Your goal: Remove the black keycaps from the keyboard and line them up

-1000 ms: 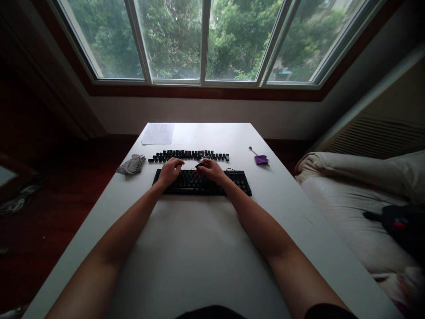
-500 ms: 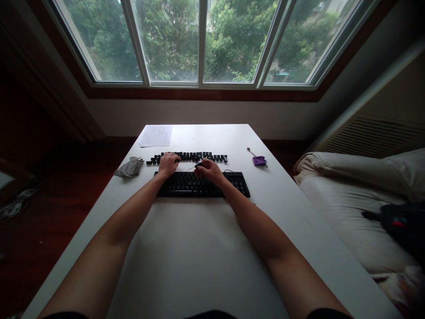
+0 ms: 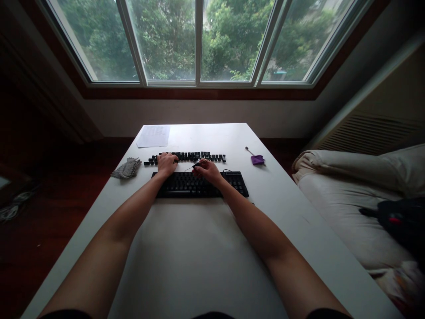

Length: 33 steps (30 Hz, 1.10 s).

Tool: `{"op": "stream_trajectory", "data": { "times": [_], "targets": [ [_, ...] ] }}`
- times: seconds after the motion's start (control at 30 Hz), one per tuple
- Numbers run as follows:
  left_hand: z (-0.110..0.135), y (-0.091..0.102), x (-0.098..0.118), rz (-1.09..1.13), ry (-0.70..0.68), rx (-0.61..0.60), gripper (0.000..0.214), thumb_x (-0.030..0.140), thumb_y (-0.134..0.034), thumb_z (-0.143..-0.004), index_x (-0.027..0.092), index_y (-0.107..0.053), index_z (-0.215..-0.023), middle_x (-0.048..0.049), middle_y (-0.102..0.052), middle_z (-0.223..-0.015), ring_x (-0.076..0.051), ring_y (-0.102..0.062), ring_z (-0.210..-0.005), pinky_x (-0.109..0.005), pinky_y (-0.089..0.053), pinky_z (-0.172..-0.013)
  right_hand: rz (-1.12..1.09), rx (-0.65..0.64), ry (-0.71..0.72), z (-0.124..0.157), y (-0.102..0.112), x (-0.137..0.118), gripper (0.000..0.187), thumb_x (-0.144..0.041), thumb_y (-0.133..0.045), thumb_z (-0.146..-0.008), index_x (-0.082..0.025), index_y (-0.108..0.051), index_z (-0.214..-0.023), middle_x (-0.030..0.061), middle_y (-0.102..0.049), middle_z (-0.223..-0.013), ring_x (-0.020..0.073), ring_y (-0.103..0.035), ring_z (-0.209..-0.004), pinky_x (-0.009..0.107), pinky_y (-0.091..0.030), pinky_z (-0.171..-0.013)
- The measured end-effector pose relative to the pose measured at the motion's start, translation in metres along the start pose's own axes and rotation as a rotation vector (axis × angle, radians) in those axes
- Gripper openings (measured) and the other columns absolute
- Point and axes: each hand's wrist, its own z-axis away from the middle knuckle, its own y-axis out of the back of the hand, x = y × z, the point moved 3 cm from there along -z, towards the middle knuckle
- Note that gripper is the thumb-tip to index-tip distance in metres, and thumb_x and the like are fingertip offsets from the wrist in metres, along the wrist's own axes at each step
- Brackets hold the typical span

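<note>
A black keyboard [image 3: 186,184] lies across the middle of the white table [image 3: 199,257]. Behind it sits a row of loose black keycaps [image 3: 202,156]. My left hand [image 3: 166,163] reaches over the keyboard's far edge, fingers curled down onto the left part of that row; what they pinch is hidden. My right hand [image 3: 208,170] hovers above the keyboard's centre, closed on a small dark tool with a thin wire end [image 3: 196,165].
A grey cloth [image 3: 126,168] lies at the table's left edge. A sheet of paper [image 3: 153,135] sits at the far left corner. A purple item with a small stick [image 3: 256,158] lies to the right. A bed [image 3: 358,208] stands alongside on the right.
My left hand has moved from the keyboard's top edge forward to the row of loose keycaps. My right hand stayed over the keyboard with its tool.
</note>
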Motion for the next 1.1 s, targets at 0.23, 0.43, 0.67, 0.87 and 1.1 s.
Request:
{"op": "stream_trajectory", "data": {
  "times": [0.23, 0.43, 0.67, 0.87, 1.1],
  "targets": [
    [0.0, 0.002, 0.0, 0.016, 0.009, 0.023, 0.024, 0.028, -0.064, -0.082, 0.028, -0.074, -0.105, -0.0095, -0.069, -0.113, -0.035, -0.048, -0.117, -0.051, -0.033, -0.099, 0.019, -0.013, -0.024, 0.0, 0.0, 0.001, 0.04, -0.042, -0.076, -0.072, -0.023, -0.046, -0.09, 0.0003, -0.073, -0.076, 0.0183, -0.071, -0.063, 0.027, -0.057, -0.053],
    [0.012, 0.009, 0.005, 0.08, -0.047, 0.074, 0.019, 0.028, -0.065, -0.084, 0.027, -0.075, -0.1, -0.0101, -0.068, -0.11, -0.035, -0.05, -0.114, -0.051, -0.036, -0.096, 0.113, 0.036, 0.044, 0.001, 0.002, -0.004, 0.034, -0.036, -0.072, -0.072, -0.023, -0.049, -0.093, -0.0003, -0.071, -0.081, 0.0185, -0.072, -0.072, 0.026, -0.056, -0.053],
    [0.037, 0.017, 0.028, 0.135, -0.109, 0.038, 0.015, 0.03, -0.064, -0.088, 0.027, -0.076, -0.098, -0.0081, -0.07, -0.107, -0.032, -0.052, -0.11, -0.047, -0.04, -0.093, 0.264, -0.01, 0.075, 0.003, -0.006, -0.003, 0.023, -0.04, -0.069, -0.08, -0.023, -0.059, -0.092, 0.0004, -0.072, -0.077, 0.0172, -0.068, -0.066, 0.028, -0.055, -0.059],
    [0.052, 0.015, 0.038, 0.203, -0.207, -0.002, 0.015, 0.029, -0.066, -0.088, 0.027, -0.076, -0.099, -0.0055, -0.072, -0.105, -0.029, -0.054, -0.105, -0.044, -0.042, -0.094, 0.546, -0.045, 0.145, 0.009, -0.014, -0.007, 0.012, -0.034, -0.066, -0.085, -0.022, -0.063, -0.086, 0.0007, -0.071, -0.074, 0.0175, -0.066, -0.069, 0.027, -0.049, -0.064],
    [0.056, 0.014, 0.038, 0.227, -0.206, 0.006, 0.014, 0.027, -0.066, -0.088, 0.026, -0.075, -0.099, -0.0056, -0.073, -0.104, -0.029, -0.054, -0.106, -0.044, -0.043, -0.093, 0.828, -0.256, 0.288, 0.02, -0.03, -0.029, 0.007, -0.022, -0.069, -0.08, -0.021, -0.068, -0.087, -0.0035, -0.061, -0.065, 0.0124, -0.049, -0.06, 0.025, -0.035, -0.062]
  ]
}}
